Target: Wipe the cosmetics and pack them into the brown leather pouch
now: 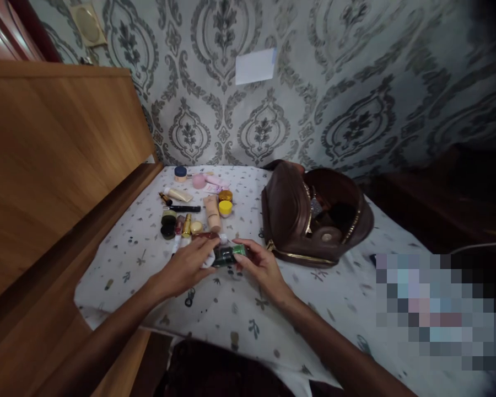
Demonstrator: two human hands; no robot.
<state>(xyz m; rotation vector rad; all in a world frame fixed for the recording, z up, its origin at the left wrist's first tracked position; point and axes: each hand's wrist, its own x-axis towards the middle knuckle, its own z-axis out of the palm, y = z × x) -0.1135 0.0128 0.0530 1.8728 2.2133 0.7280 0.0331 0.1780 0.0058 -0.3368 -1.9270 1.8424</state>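
My right hand [262, 264] is closed around the green end of a dark green bottle [227, 255], which lies sideways just above the cloth. At the bottle's other end, my left hand [188, 263] is closed on a white item [209, 259], perhaps a cloth or wipe, touching the bottle. Just beyond the hands are a beige tube [212, 214], a yellow-lidded jar [225, 208], a gold tube [186, 226], a small cream-coloured jar [196, 227] and a dark round container [168, 229]. A reddish-brown item [206, 235] is partly hidden behind my left hand.
A brown bag [289, 215] stands unzipped right of the cosmetics. Farther back lie a black pen-like tube [184, 209], a cream tube [179, 194], a blue-lidded jar [181, 174] and pink items [199, 181]. A wooden cabinet [66, 127] borders the left; patterned wall [264, 129] behind.
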